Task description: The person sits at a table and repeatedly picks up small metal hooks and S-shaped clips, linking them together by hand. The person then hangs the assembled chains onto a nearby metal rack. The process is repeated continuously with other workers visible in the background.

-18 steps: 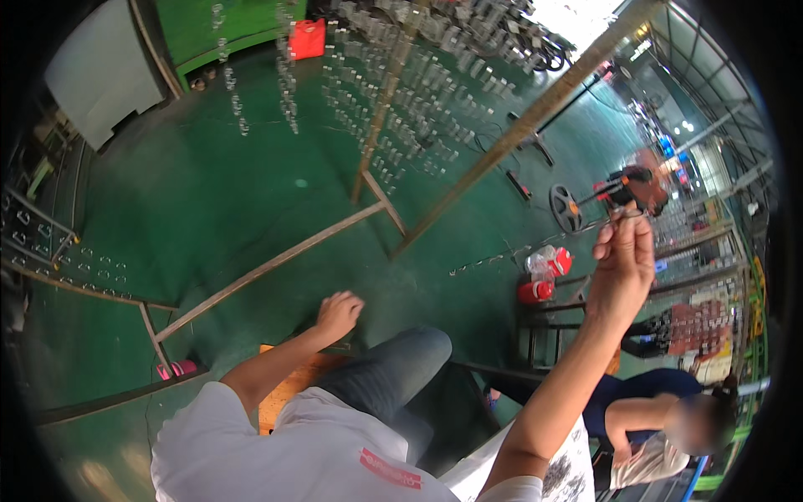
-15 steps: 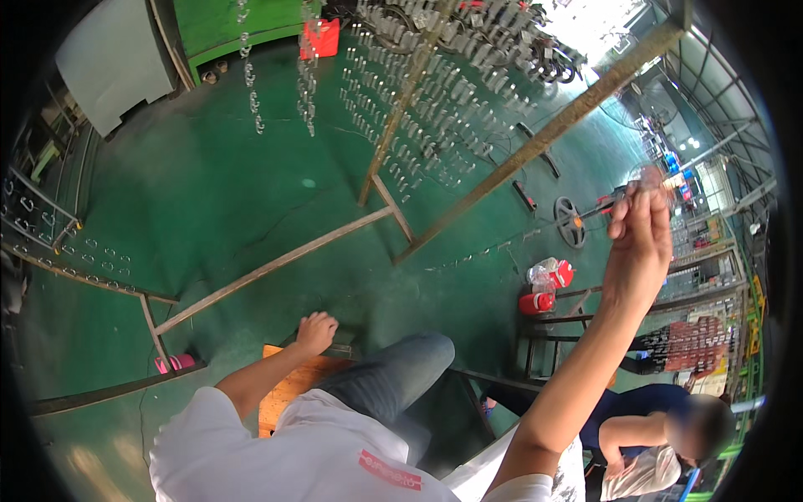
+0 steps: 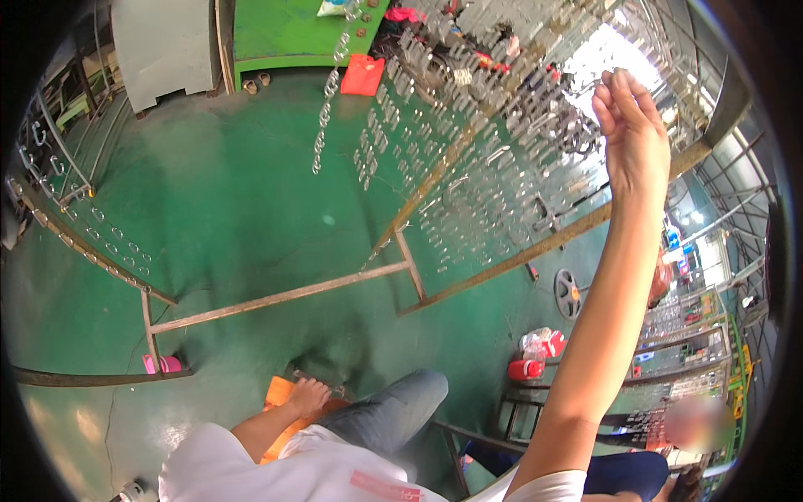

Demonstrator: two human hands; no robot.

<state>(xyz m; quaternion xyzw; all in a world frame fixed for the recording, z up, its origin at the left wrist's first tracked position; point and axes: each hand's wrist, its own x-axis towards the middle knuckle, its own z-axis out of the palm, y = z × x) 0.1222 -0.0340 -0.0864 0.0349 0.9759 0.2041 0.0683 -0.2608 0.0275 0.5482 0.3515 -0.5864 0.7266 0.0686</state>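
R hand [image 3: 629, 125] up high, fingertips pinched on a small silver metal clip [image 3: 604, 77] right at the tall rust-brown frame hung w/ rows of shiny metal pieces [image 3: 468, 167]. L hand [image 3: 309, 395] down low, palm on the orange flat tray [image 3: 280, 393] by my knee; can't tell if it's gripping anything. Green floor [image 3: 234, 226] under it all.

Whatever my right hand [image 3: 629, 125] pinches is too small and lost in glare to tell, and its fingers [image 3: 617, 90] hide most of it. My left hand [image 3: 308, 393] covers part of the orange tray [image 3: 278, 393], contents unclear. The hanging metal pieces [image 3: 468, 159] blur together, and a co-worker [image 3: 636, 473] is cut off at the lower edge
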